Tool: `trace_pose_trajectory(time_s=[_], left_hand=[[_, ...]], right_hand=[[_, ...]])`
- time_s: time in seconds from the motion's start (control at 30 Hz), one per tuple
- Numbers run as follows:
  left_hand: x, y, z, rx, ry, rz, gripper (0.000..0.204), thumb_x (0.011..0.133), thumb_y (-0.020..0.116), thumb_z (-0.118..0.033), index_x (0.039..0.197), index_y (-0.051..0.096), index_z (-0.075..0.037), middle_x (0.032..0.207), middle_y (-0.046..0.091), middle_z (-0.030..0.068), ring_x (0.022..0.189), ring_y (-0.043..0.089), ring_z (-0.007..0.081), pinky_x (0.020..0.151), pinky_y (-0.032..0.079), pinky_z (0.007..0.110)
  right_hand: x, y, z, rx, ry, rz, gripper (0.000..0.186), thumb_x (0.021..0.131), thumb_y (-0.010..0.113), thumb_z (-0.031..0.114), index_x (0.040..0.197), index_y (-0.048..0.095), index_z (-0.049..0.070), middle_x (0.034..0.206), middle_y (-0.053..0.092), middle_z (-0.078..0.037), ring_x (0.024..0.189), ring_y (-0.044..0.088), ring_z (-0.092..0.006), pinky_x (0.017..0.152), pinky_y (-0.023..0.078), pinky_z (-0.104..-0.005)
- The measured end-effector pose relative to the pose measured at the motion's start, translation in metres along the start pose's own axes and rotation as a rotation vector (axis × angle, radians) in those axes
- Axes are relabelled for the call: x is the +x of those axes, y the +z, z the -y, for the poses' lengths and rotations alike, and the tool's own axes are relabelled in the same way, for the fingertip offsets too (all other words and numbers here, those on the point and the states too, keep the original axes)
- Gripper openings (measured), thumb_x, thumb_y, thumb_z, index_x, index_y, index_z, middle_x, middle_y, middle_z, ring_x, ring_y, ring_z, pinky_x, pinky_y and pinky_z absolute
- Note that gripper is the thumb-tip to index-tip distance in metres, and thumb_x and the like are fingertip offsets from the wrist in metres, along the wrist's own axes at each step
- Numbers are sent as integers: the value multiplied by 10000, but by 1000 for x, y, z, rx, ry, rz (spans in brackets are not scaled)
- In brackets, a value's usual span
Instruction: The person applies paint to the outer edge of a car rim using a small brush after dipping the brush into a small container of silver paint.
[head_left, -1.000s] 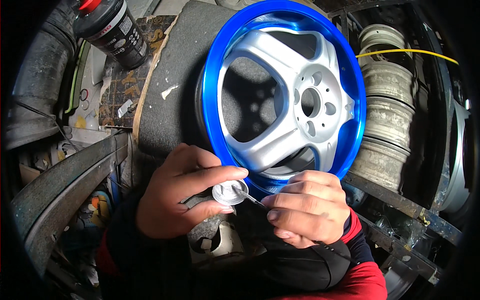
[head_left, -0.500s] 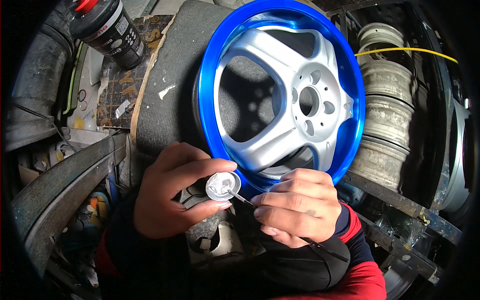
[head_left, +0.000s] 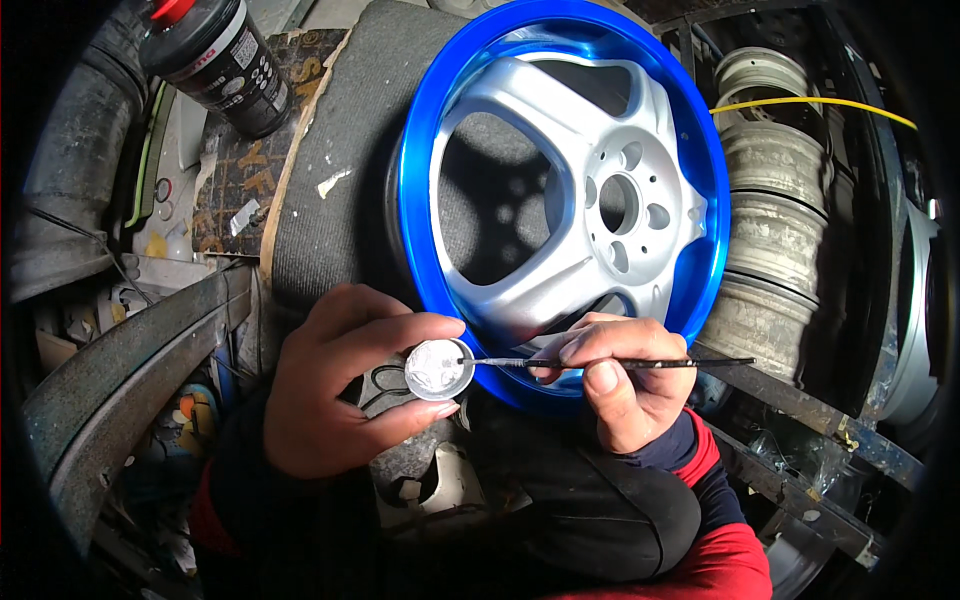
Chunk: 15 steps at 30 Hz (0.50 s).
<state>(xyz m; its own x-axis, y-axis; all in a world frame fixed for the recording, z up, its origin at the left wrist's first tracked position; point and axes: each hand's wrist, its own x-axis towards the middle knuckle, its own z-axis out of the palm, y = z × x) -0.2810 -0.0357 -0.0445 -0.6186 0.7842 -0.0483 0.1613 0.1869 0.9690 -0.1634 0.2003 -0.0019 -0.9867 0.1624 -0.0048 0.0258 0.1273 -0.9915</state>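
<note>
Between thumb and fingers, my left hand (head_left: 345,385) grips a small round cap (head_left: 440,388) by its edges. Silvery-white paint (head_left: 432,368) coats its inside. My right hand (head_left: 625,375) is closed on a thin dark paintbrush (head_left: 640,363), held almost level. The brush tip touches the right side of the cap's inside, near the rim. Just beyond both hands leans a wheel rim (head_left: 560,290) with silver spokes and a glossy blue outer lip. My right hand overlaps the view of its lower edge.
A grey ribbed mat (head_left: 325,225) lies under the wheel. At the upper left stands a black bottle (head_left: 235,75) with a red cap. Several dusty rims (head_left: 770,240) are stacked in a metal frame (head_left: 830,430) at right, a yellow hose (head_left: 820,100) across them. Curved metal (head_left: 130,370) lies left.
My right hand has turned, bringing the paintbrush from a downward slant to nearly level. Its tip has moved from the middle of the cap toward the rim. The cap has shifted slightly left.
</note>
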Motion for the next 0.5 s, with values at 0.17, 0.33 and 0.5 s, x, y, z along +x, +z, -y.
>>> trace_pose_trajectory(time_s=[0.17,0.33,0.5], left_hand=[[-1,-4,0,8,-12,24,532,710,858,-99,1225,727,-124,1062,614,107,986,643,259,872,534,363],[-5,-4,8,-15,17,-53,556,694,870,-88,1228,713,-69,1075,621,109,976,649,247,868,523,344],[-12,-6,16,-84,-7,-148,576,671,871,-53,1215,691,-5,1109,626,135,979,660,234,874,521,339]], right_hand=[[-5,0,-3,4,2,-36,127,967,659,63,1045,691,-33,878,755,-190,790,757,-251,743,592,-347],[-10,1,-2,235,5,-197,131,965,656,71,1035,696,-32,919,746,-187,818,741,-238,775,581,-350],[-2,-9,-7,-99,-70,-66,90,906,674,19,972,704,-34,891,745,-169,794,747,-259,736,579,-357]])
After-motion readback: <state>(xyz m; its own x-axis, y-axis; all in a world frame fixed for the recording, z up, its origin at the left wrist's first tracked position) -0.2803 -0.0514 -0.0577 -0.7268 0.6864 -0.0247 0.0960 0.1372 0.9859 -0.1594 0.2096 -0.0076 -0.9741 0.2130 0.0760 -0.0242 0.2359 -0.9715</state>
